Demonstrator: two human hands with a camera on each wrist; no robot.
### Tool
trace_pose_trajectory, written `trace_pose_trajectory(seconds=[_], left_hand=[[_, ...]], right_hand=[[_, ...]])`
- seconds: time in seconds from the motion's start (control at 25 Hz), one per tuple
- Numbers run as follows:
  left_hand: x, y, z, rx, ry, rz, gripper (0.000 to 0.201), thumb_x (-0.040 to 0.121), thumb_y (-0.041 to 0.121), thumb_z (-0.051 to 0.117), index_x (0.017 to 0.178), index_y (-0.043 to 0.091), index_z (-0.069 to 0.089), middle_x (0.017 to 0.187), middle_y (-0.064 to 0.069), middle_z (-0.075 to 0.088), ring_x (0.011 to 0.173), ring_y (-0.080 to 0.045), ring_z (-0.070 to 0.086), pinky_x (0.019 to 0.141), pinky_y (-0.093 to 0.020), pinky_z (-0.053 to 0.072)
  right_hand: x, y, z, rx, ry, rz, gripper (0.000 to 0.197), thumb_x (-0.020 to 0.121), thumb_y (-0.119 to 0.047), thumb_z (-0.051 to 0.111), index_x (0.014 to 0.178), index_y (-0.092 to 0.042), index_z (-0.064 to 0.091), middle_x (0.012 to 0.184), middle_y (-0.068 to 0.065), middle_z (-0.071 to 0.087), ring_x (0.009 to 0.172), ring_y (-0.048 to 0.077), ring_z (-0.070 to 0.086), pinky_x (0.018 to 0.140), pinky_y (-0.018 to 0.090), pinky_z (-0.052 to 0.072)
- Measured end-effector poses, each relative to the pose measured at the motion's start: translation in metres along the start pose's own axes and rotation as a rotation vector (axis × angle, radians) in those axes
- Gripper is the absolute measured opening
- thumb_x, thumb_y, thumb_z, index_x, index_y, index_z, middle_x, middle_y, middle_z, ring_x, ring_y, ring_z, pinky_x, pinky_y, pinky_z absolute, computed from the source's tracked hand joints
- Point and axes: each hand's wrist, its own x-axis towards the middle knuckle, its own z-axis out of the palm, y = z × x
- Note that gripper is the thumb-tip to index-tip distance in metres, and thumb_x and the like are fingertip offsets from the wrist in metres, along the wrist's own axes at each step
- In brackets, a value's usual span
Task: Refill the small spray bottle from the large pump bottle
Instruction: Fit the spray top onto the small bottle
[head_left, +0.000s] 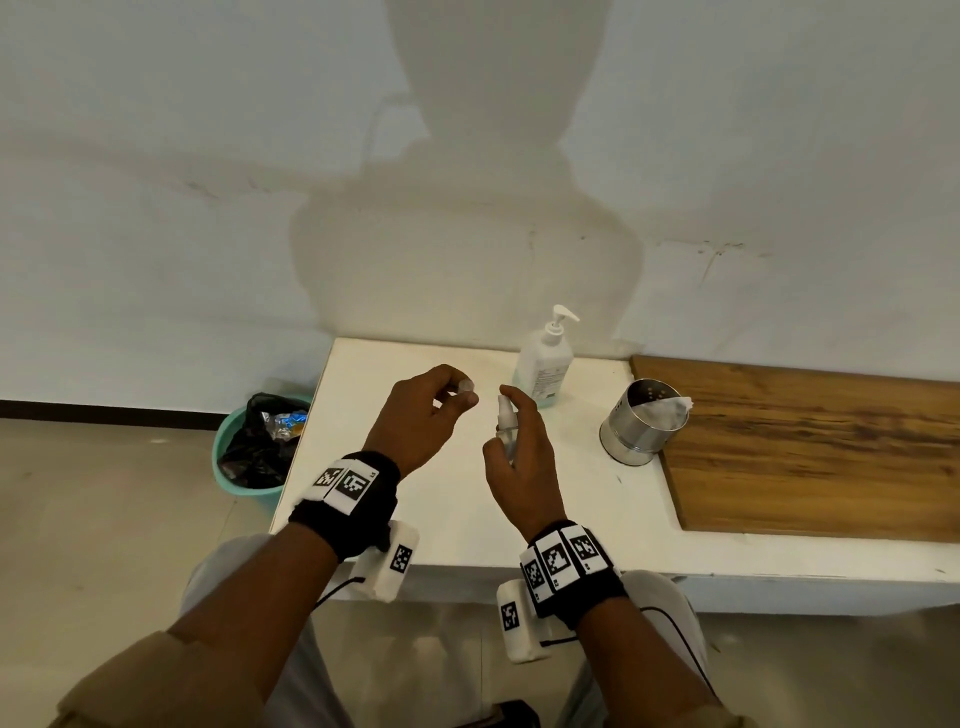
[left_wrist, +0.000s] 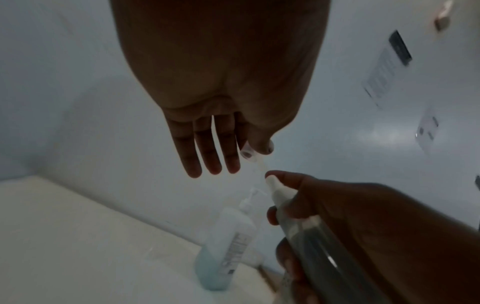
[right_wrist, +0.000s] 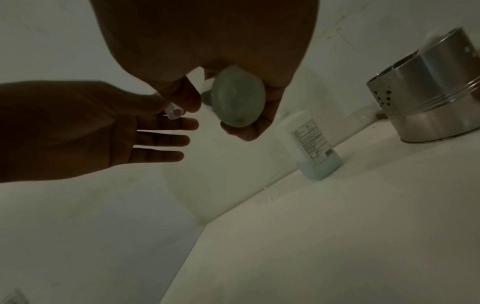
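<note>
Now the right hand (head_left: 519, 452) has its fingers (head_left: 511, 397) wrapped round the small clear plastic spray bottle (head_left: 506, 428), held upright above the white bench (head_left: 467, 519), with the forefinger arched over the white nozzle head. That grip leaves the top free for the other hand, which is surely the point. The left hand (head_left: 421, 415) hovers just beside it, thumb and forefinger pinching a tiny clear plastic cap (head_left: 467, 385), the other three fingers spread loose. My read: the dust cap is off and the spray head comes next, so nothing has been poured yet.

Behind them the large white pump bottle with pale blue liquid low inside (head_left: 544, 364) stands upright near the wall, untouched, within reach for the refill. A perforated steel canister (head_left: 641, 423) with a crumpled cloth in it sits to the right, against the edge of a brown wooden board (head_left: 810, 452). A teal bin lined with a black bag (head_left: 249, 452) waits on the floor on the left.

The left wrist view gives what the head view cannot: the cap (left_wrist: 248, 152) seen end-on at the fingertips, and the nozzle (left_wrist: 271, 183) just apart from it. The right wrist view looks up at the spray bottle's round base (right_wrist: 239, 96), showing the palm cupping it; the pump bottle's printed label (right_wrist: 310, 142) faces this camera.
</note>
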Motion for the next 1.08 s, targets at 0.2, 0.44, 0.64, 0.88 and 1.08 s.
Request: trace_pose_trajectory(seconds=[0.2, 0.44, 0.64, 0.88, 1.08], left_hand=[[0.008, -0.034, -0.004, 0.086, 0.172, -0.022, 0.006, 0.087, 0.034, 0.066, 0.089, 0.028, 0.063, 0.095, 0.017, 0.066, 0.080, -0.007, 0.061, 0.076, -0.040, 0.054], [0.021, -0.055, -0.002, 0.105, 0.252, -0.012, 0.009, 0.088, 0.035, 0.066, 0.092, 0.027, 0.064, 0.095, 0.018, 0.063, 0.079, -0.005, 0.060, 0.073, -0.039, 0.055], [0.038, -0.069, -0.006, 0.114, 0.319, 0.005, 0.016, 0.087, 0.039, 0.064, 0.095, 0.025, 0.066, 0.097, 0.013, 0.065, 0.076, -0.009, 0.061, 0.070, -0.040, 0.055], [0.055, -0.089, -0.002, 0.218, 0.323, 0.030, 0.016, 0.088, 0.041, 0.062, 0.095, 0.027, 0.065, 0.098, 0.013, 0.064, 0.074, -0.009, 0.059, 0.069, -0.040, 0.054], [0.063, -0.100, 0.011, 0.261, 0.287, 0.028, 0.017, 0.088, 0.043, 0.061, 0.095, 0.027, 0.065, 0.098, 0.013, 0.063, 0.072, -0.010, 0.060, 0.068, -0.040, 0.054]], right_hand=[[0.010, 0.025, 0.013, -0.089, -0.157, 0.034, 0.062, 0.084, -0.008, 0.057, 0.142, -0.023, 0.040, 0.136, -0.002, 0.054, 0.113, 0.018, 0.057, 0.099, 0.039, 0.049], [0.019, 0.052, 0.037, -0.242, -0.281, 0.030, 0.062, 0.089, -0.022, 0.054, 0.147, -0.029, 0.033, 0.129, -0.002, 0.057, 0.100, 0.009, 0.058, 0.091, 0.030, 0.048], [0.021, 0.068, 0.054, -0.296, -0.277, -0.025, 0.061, 0.090, -0.024, 0.053, 0.146, -0.030, 0.032, 0.114, -0.003, 0.058, 0.084, 0.015, 0.061, 0.079, 0.039, 0.055], [0.017, 0.083, 0.062, -0.272, -0.292, -0.050, 0.062, 0.090, -0.019, 0.053, 0.147, -0.029, 0.030, 0.129, -0.003, 0.053, 0.089, 0.018, 0.064, 0.079, 0.038, 0.056], [0.012, 0.098, 0.064, -0.324, -0.330, -0.024, 0.061, 0.091, -0.019, 0.049, 0.147, -0.030, 0.027, 0.124, 0.002, 0.054, 0.085, 0.023, 0.064, 0.075, 0.044, 0.056]])
